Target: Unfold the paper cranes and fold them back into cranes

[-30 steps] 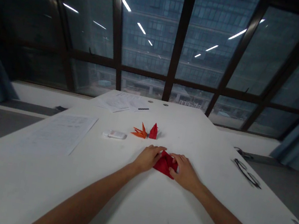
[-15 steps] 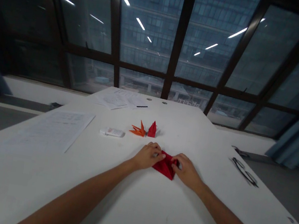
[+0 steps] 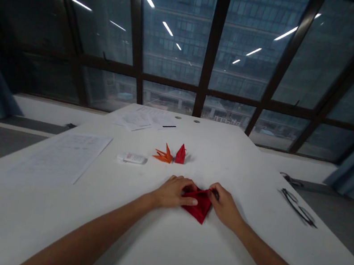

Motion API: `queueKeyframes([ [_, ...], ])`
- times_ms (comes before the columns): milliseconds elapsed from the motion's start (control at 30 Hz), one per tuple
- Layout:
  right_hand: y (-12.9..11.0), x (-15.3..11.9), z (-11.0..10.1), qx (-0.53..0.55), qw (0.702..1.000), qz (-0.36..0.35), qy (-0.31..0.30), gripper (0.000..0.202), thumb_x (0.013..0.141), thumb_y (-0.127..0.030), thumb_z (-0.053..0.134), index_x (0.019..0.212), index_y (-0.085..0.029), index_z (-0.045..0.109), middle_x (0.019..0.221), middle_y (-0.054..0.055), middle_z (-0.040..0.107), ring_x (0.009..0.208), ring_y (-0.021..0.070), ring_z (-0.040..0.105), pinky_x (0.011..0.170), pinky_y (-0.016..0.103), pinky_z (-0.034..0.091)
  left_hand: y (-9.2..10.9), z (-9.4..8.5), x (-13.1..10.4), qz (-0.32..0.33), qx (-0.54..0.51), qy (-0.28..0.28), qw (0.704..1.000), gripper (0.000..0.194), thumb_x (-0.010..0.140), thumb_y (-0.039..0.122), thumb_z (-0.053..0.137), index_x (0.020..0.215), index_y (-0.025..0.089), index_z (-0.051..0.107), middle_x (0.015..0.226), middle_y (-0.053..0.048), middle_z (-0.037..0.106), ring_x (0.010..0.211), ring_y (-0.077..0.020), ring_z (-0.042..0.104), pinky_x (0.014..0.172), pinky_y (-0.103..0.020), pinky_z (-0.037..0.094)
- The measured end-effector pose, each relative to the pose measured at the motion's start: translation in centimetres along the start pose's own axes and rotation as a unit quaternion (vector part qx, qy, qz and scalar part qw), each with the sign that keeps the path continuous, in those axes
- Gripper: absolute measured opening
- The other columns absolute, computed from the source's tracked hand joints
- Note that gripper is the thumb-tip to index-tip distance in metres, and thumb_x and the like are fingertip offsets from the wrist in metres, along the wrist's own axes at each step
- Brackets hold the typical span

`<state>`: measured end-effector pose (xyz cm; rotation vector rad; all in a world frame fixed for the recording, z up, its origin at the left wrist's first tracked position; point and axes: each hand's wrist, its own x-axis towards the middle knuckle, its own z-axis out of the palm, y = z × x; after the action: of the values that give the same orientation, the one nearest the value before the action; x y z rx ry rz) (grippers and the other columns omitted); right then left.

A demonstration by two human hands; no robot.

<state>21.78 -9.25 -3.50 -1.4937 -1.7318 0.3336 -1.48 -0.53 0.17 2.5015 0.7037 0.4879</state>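
A folded piece of red paper (image 3: 200, 209) is between my hands, just above or on the white table (image 3: 157, 251); I cannot tell which. My left hand (image 3: 176, 192) grips its left side, thumb across the near face and fingers behind. At the upper right corner, my right hand (image 3: 224, 206) pinches the paper between thumb and fingertips. Beyond my hands stand two folded paper figures: an orange one (image 3: 164, 154) with several pointed tips and a red one (image 3: 180, 155) with a peaked top.
To the left lie a white correction-tape-like object (image 3: 132, 158) and a printed sheet (image 3: 64, 154). More papers (image 3: 142, 117) and a black pen (image 3: 169, 126) are at the far end. Black-framed glasses (image 3: 298, 208) rest near the right edge. Windows (image 3: 179, 38) rise behind the table.
My left thumb has moved down over the near face of the red paper. The paper is now slightly nearer and its upper edge is lifted, with my right fingers at its corner.
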Motion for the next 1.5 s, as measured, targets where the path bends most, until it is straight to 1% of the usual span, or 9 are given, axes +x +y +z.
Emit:
queueKeyframes([
  [133,0.0,-0.4,0.1,-0.015,0.999,0.029,0.034,0.013,0.096,-0.033,0.057,0.104,-0.023,0.058,0.100,0.005,0.070,0.094,0.0226,0.065,0.088,0.038,0.050,-0.1,0.8,0.4,-0.073,-0.007,0.051,0.996,0.030,0.092,0.047,0.062,0.094,0.019,0.073,0.092,-0.005,0.077,0.085,-0.0225,0.068,0.079,-0.031,0.046],
  [367,-0.5,-1.1,0.6,-0.063,0.995,0.059,0.051,0.027,0.083,-0.021,0.066,0.110,-0.024,0.064,0.096,0.004,0.072,0.099,0.0279,0.063,0.098,0.049,0.042,-0.3,0.9,0.9,-0.142,-0.024,0.107,0.984,0.019,0.089,0.033,0.061,0.101,0.020,0.067,0.094,-0.006,0.077,0.082,-0.0231,0.070,0.075,-0.032,0.048],
  [633,-1.8,-2.1,0.6,-0.068,0.997,-0.034,-0.018,0.060,0.074,-0.003,0.058,0.130,-0.023,0.058,0.100,0.004,0.069,0.101,0.0264,0.060,0.100,0.047,0.043,-0.4,0.5,1.2,-0.189,-0.039,0.128,0.973,0.032,0.086,0.049,0.065,0.094,0.018,0.067,0.081,-0.006,0.073,0.067,-0.0196,0.062,0.062,-0.029,0.038],
  [833,-2.6,-2.5,0.7,-0.067,0.993,-0.063,-0.073,0.073,0.070,0.002,0.058,0.139,-0.023,0.056,0.106,0.007,0.069,0.103,0.0269,0.059,0.098,0.046,0.048,-0.1,-0.1,1.3,-0.158,-0.091,0.109,0.977,0.027,0.079,0.044,0.071,0.076,0.017,0.070,0.068,0.001,0.065,0.061,-0.0135,0.054,0.059,-0.025,0.035],
  [1000,-2.3,-2.7,0.9,-0.053,0.993,-0.077,-0.065,0.066,0.081,-0.002,0.054,0.144,-0.022,0.051,0.102,0.006,0.069,0.101,0.0253,0.061,0.099,0.045,0.050,-0.2,-0.1,1.3,-0.182,-0.124,0.138,0.966,0.016,0.080,0.028,0.062,0.071,0.016,0.066,0.063,0.002,0.062,0.059,-0.0125,0.053,0.056,-0.024,0.037],
  [1100,-2.3,-2.7,1.0,-0.060,0.991,-0.082,-0.083,0.074,0.077,-0.002,0.056,0.148,-0.022,0.049,0.100,0.004,0.069,0.101,0.0251,0.062,0.101,0.046,0.050,-0.6,-0.1,1.4,-0.199,-0.130,0.150,0.960,0.016,0.081,0.029,0.061,0.074,0.016,0.068,0.067,0.001,0.066,0.062,-0.0139,0.057,0.057,-0.024,0.039],
  [1233,-2.5,-2.6,1.0,-0.074,0.991,-0.083,-0.079,0.059,0.085,-0.006,0.055,0.142,-0.023,0.056,0.105,0.008,0.070,0.101,0.0259,0.063,0.098,0.045,0.051,-0.7,-0.3,1.3,-0.185,-0.140,0.130,0.964,0.025,0.085,0.038,0.063,0.076,0.016,0.070,0.069,-0.001,0.069,0.063,-0.0153,0.060,0.059,-0.026,0.042],
  [1367,-2.7,-2.5,1.0,-0.086,0.987,-0.093,-0.095,0.058,0.083,-0.005,0.058,0.137,-0.024,0.061,0.106,0.009,0.070,0.100,0.0268,0.063,0.095,0.044,0.053,-0.7,-0.7,1.2,-0.155,-0.144,0.139,0.968,0.039,0.091,0.051,0.058,0.085,0.015,0.072,0.079,-0.004,0.073,0.071,-0.0167,0.063,0.067,-0.027,0.046],
  [1500,-2.9,-2.6,1.0,-0.088,0.988,-0.096,-0.088,0.058,0.084,-0.004,0.057,0.139,-0.024,0.061,0.112,0.010,0.069,0.106,0.0282,0.062,0.098,0.046,0.052,-0.9,-1.0,1.3,-0.117,-0.198,0.115,0.966,0.032,0.078,0.041,0.076,0.097,0.015,0.074,0.087,-0.004,0.077,0.075,-0.0175,0.067,0.071,-0.027,0.051],
])
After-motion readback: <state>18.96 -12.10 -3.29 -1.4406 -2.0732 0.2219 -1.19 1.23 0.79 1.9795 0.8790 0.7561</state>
